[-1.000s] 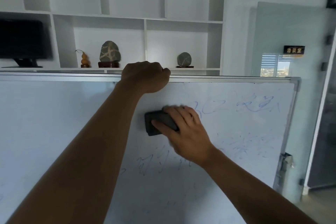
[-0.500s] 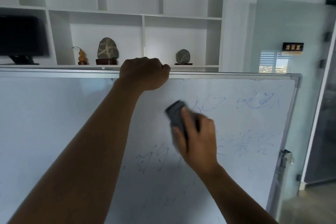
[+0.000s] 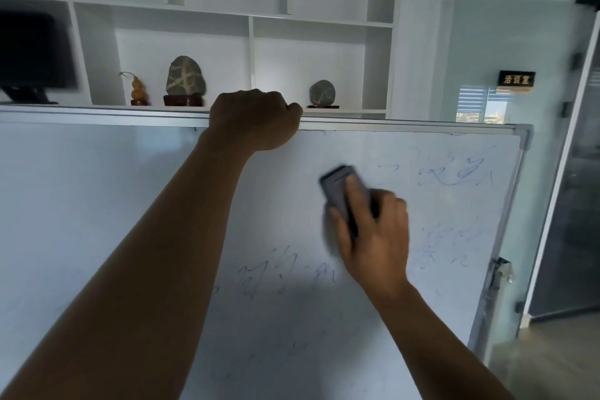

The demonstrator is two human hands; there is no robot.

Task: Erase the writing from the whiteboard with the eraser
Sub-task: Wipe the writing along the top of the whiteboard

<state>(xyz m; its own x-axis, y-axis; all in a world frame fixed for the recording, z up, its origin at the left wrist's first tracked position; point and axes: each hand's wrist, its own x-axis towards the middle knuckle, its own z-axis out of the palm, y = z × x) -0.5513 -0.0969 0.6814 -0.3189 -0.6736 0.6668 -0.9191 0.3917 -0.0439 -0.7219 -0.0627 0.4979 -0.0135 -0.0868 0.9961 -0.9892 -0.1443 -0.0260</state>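
Whiteboard [image 3: 97,204]: left half clean, faint blue writing [image 3: 454,175] remaining right and lower centre; right hand [image 3: 373,237] gripping eraser [image 3: 337,191], left hand [image 3: 253,120] clutching top frame.

From my feed I see two bare forearms, no sleeves on either up to the frame's bottom edge. The left hand [image 3: 255,118] carries no ring, watch or band that I can make out. The right hand [image 3: 373,237] is blurred; its wrist looks bare too.
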